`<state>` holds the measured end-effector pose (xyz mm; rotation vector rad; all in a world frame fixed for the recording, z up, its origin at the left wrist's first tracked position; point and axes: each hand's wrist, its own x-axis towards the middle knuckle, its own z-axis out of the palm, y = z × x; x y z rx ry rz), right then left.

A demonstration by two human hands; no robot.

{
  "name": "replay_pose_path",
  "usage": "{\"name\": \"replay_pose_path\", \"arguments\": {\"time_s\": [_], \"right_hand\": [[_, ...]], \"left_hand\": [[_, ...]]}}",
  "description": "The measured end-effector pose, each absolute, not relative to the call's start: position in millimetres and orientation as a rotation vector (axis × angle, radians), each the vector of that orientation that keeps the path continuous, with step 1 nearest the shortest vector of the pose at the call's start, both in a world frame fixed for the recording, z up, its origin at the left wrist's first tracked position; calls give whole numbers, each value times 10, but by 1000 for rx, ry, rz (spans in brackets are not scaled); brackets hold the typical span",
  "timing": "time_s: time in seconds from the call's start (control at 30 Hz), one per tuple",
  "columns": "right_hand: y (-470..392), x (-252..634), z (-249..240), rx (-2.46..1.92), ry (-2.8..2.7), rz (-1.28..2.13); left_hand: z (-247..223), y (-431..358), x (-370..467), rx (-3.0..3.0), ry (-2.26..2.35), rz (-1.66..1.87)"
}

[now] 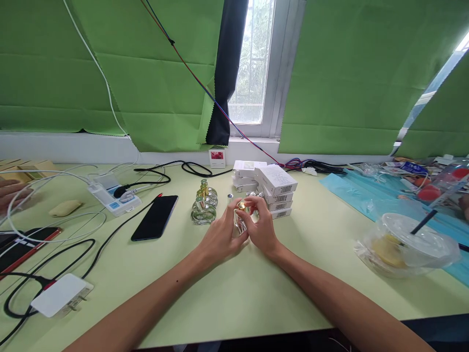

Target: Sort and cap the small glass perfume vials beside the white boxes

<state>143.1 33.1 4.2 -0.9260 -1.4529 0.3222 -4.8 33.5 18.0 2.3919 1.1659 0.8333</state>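
Both my hands meet over the middle of the table around a small glass bottle [240, 224] with a gold neck. My left hand [224, 233] is closed around the bottle's left side. The fingers of my right hand [259, 226] pinch at the gold top [242, 206]. Just left of them stand several glass bottles [203, 214] with gold and silver tops, in a row. Behind and right of my hands rise stacks of white boxes [276, 181]. More bottle tops show partly behind my fingers.
A black phone [155, 218], a power strip [114, 194], cables and a white charger [63, 295] lie left. Another person's hand [12, 194] is at the far left edge. At right are a bagged plastic bowl [397, 247] and blue sheeting [357, 195].
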Motion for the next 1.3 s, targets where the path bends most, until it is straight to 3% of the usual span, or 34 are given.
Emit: {"name": "replay_pose_path", "arguments": {"time_s": [1.3], "right_hand": [[247,1406,74,-929,-1531,279]], "left_hand": [[184,208,32,2414,1281,1194]]}}
